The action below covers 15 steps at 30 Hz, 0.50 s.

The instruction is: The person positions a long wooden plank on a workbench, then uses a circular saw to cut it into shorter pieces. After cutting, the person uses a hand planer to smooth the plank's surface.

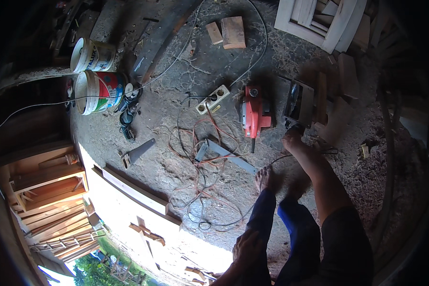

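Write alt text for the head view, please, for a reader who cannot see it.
A person's right hand touches a dark tool on a littered floor, while the left hand rests on a leg. Nearby lie a red tool, power strip, tangled cords, square and handsaw, with two buckets farther left.

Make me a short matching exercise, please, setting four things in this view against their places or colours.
1. right hand
2. left hand
3. power strip
4. handsaw

A. cream-coloured
B. on a blue trouser leg
C. on the floor, left of the metal square
D. at the near end of the dark tool

Pairs: 1-D; 2-B; 3-A; 4-C
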Each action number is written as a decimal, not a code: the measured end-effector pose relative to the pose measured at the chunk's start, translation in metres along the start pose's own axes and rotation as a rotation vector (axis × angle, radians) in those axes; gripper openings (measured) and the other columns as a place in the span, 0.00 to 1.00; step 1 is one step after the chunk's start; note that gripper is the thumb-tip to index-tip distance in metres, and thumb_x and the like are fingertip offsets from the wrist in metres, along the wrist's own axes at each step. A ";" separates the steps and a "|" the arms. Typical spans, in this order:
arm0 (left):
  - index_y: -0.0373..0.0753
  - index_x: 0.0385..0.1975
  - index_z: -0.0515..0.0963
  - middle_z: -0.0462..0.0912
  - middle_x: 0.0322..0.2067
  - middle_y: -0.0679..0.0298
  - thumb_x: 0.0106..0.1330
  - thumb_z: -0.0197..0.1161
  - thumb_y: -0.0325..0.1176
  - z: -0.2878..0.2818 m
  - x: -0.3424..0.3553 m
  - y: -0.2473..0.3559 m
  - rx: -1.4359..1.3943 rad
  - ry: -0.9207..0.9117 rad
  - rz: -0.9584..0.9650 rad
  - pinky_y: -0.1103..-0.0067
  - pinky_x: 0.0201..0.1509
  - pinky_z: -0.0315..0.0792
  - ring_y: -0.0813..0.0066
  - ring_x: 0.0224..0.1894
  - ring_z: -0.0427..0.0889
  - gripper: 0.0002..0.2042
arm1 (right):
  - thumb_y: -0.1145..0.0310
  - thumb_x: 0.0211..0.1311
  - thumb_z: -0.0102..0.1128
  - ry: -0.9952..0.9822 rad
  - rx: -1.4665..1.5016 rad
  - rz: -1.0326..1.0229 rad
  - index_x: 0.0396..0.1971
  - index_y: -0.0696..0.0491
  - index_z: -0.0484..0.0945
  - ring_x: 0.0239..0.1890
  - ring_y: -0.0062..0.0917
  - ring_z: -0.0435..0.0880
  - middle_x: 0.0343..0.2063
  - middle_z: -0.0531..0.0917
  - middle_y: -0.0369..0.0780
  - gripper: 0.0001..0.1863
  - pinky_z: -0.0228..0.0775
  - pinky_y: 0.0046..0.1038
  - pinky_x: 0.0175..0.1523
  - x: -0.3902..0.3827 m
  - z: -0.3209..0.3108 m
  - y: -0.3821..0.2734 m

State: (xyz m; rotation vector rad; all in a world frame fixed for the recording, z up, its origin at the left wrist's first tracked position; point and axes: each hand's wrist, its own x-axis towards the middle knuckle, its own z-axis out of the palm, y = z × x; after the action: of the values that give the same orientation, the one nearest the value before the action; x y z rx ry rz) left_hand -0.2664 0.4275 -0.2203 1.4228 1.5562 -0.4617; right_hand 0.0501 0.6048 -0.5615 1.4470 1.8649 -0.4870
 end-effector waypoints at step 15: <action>0.48 0.60 0.80 0.74 0.67 0.57 0.67 0.65 0.50 0.003 0.015 -0.032 -0.087 -0.006 0.088 0.58 0.69 0.69 0.48 0.67 0.73 0.24 | 0.61 0.56 0.66 0.073 -0.064 -0.010 0.32 0.49 0.84 0.33 0.33 0.84 0.29 0.84 0.35 0.08 0.75 0.42 0.39 -0.019 -0.027 0.052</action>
State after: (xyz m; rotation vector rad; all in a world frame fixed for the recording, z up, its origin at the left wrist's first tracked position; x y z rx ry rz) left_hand -0.2923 0.4257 -0.2442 1.4150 1.4851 -0.3411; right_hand 0.0933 0.6258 -0.5223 1.4305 1.9279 -0.3805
